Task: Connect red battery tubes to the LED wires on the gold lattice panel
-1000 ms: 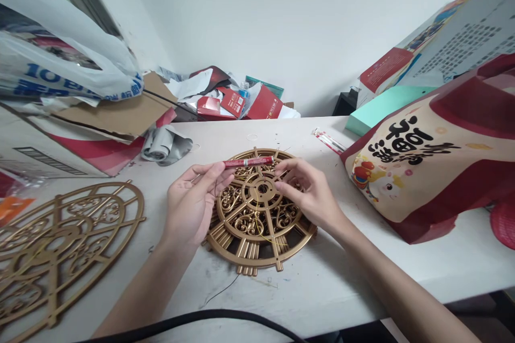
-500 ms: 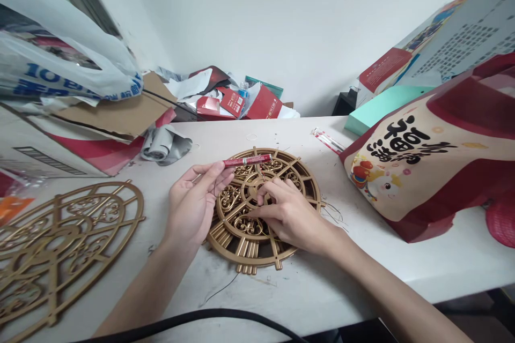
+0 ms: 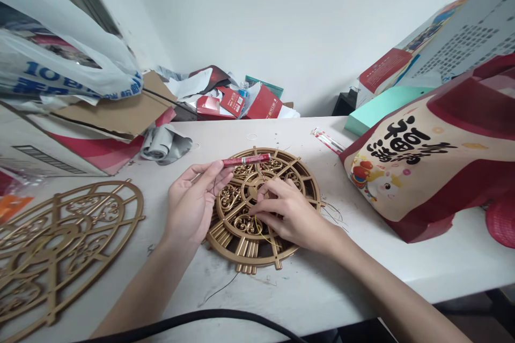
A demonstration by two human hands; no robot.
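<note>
My left hand [image 3: 191, 198] grips a slim red pen-like tube [image 3: 249, 159] with a pale band, held level over the far side of a round gold openwork frame [image 3: 243, 254]. A thin dark wire hangs by the left fingers. My right hand [image 3: 292, 214] is closed in a pinch just over the frame's centre. From its fingertips a thin yellow wire [image 3: 258, 226] curves down across the scrollwork. A short reddish wire shows between the tube and the right hand. The fingers partly hide the frame's hub.
A second gold openwork frame [image 3: 52, 270] lies at the left. To the right stands a red and cream bag [image 3: 402, 171]. Boxes and a white plastic bag [image 3: 72, 69] crowd the back left. A black cable [image 3: 201, 315] crosses the near edge. Loose wires lie around the middle frame.
My right hand has shifted slightly, its fingertips drawn closer together, and more of the yellow wire shows below them. My left hand and the red tube have barely moved.
</note>
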